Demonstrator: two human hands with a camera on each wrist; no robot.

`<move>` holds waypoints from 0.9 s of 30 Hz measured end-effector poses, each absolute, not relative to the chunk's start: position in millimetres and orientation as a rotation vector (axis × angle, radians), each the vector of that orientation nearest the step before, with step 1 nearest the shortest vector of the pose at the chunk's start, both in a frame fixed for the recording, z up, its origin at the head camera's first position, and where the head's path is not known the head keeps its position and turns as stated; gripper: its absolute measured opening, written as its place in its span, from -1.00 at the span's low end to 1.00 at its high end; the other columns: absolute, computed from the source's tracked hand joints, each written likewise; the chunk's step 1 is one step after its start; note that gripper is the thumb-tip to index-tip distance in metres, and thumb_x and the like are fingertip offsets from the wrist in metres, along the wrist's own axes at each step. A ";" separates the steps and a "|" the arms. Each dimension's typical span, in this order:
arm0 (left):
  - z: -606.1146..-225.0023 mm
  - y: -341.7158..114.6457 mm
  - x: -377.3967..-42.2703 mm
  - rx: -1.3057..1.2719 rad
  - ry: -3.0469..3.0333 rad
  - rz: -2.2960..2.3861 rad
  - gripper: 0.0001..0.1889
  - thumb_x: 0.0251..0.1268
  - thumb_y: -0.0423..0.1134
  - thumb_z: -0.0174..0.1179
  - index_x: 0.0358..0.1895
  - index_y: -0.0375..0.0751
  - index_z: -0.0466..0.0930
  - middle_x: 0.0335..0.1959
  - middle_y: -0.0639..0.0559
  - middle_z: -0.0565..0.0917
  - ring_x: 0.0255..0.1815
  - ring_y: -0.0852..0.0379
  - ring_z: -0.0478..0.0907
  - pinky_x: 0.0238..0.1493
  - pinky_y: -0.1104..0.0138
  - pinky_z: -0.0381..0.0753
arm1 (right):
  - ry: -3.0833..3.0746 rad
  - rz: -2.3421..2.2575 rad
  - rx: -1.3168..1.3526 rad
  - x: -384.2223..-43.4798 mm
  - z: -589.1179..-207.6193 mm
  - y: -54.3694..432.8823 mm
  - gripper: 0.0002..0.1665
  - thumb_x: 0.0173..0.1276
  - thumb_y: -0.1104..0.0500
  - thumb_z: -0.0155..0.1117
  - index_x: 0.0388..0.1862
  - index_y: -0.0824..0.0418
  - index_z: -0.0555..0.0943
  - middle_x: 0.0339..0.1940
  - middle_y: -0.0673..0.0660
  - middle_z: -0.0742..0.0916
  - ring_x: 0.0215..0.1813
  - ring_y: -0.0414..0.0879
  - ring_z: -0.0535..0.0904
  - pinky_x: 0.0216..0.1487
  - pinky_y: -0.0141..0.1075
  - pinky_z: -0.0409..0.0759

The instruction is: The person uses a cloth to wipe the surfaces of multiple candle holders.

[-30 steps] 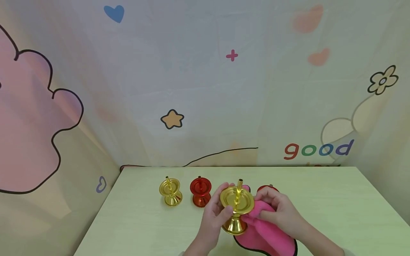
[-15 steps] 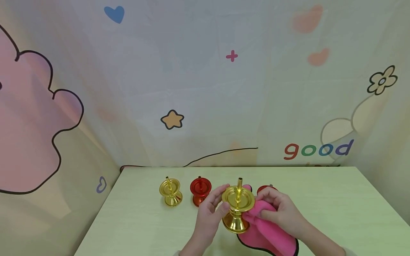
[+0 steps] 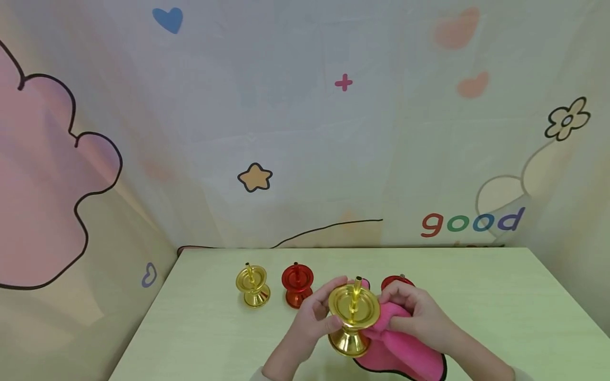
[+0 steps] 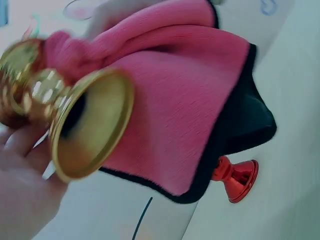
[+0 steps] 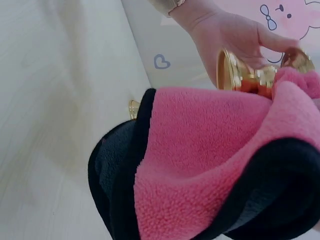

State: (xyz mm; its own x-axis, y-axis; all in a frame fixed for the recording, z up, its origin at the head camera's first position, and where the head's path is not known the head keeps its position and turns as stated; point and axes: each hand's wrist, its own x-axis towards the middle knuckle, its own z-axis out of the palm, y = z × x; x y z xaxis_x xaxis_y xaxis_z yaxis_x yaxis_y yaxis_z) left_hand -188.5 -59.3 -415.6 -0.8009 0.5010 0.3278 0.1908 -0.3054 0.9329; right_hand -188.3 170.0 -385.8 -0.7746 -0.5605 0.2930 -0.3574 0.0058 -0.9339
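Observation:
My left hand [image 3: 311, 324] grips a gold candle holder [image 3: 350, 343] from its left side, thumb near the stem and fingers behind the dish. The holder is off the table and tilts slightly, its spike pointing up. My right hand [image 3: 419, 317] pinches a pink cloth [image 3: 410, 352] with black edging against the right side of the holder, just under the dish. In the left wrist view the holder's hollow foot [image 4: 95, 125] faces the camera, with the cloth hanging behind it. The right wrist view shows the cloth's dark reverse side [image 5: 112, 160]; the right fingers are mostly hidden there.
On the pale table [image 3: 190, 328] stand another gold candle holder [image 3: 256, 296] and a red candle holder [image 3: 297, 296] at the back left. A second red holder [image 3: 397, 280] sits behind my right hand, partly hidden. A printed curtain [image 3: 295, 132] hangs behind the table.
The held gold holder first shifted slightly right, then came a little lower with its dish tipping more toward the camera. My left hand moved along with it; the cloth stays in the right hand.

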 end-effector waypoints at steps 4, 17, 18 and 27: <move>-412.7 -64.3 -191.5 0.883 1.691 2.118 -0.19 0.16 0.11 0.04 0.35 -0.30 -0.05 0.32 -0.22 0.17 0.27 0.20 0.23 0.23 0.40 0.26 | 2.047 -1.887 -0.997 -189.7 -387.3 171.7 -0.62 0.06 0.53 0.07 -0.22 0.13 0.44 -0.31 -0.10 0.65 -0.29 -0.32 0.58 -0.39 -0.36 0.60; -409.0 -42.7 -174.3 0.570 2.260 2.163 -0.39 0.24 -0.19 0.04 0.34 -0.17 0.06 0.32 0.06 0.23 0.35 0.12 0.12 0.31 0.02 0.04 | 2.405 -1.836 -0.829 -185.7 -387.7 163.0 -0.77 0.10 0.39 0.20 -0.25 0.24 0.45 -0.34 -0.18 0.64 -0.38 -0.29 0.55 -0.44 -0.34 0.58; -409.4 -40.5 -173.6 0.547 2.270 2.177 -0.35 0.20 -0.18 0.09 0.34 -0.16 0.05 0.31 0.07 0.23 0.34 0.12 0.12 0.31 0.00 0.04 | 2.415 -1.831 -0.829 -185.4 -388.0 162.3 -0.77 0.10 0.39 0.21 -0.25 0.24 0.45 -0.34 -0.18 0.64 -0.39 -0.29 0.55 -0.44 -0.35 0.57; -416.9 -48.5 -181.9 0.698 1.805 2.300 -0.26 0.13 -0.16 0.17 0.34 -0.26 0.01 0.30 -0.07 0.25 0.28 0.22 0.24 0.26 0.45 0.18 | 2.271 -1.836 -0.952 -188.1 -390.9 168.7 -0.71 0.09 0.47 0.14 -0.22 0.22 0.44 -0.33 -0.15 0.64 -0.34 -0.33 0.56 -0.41 -0.38 0.58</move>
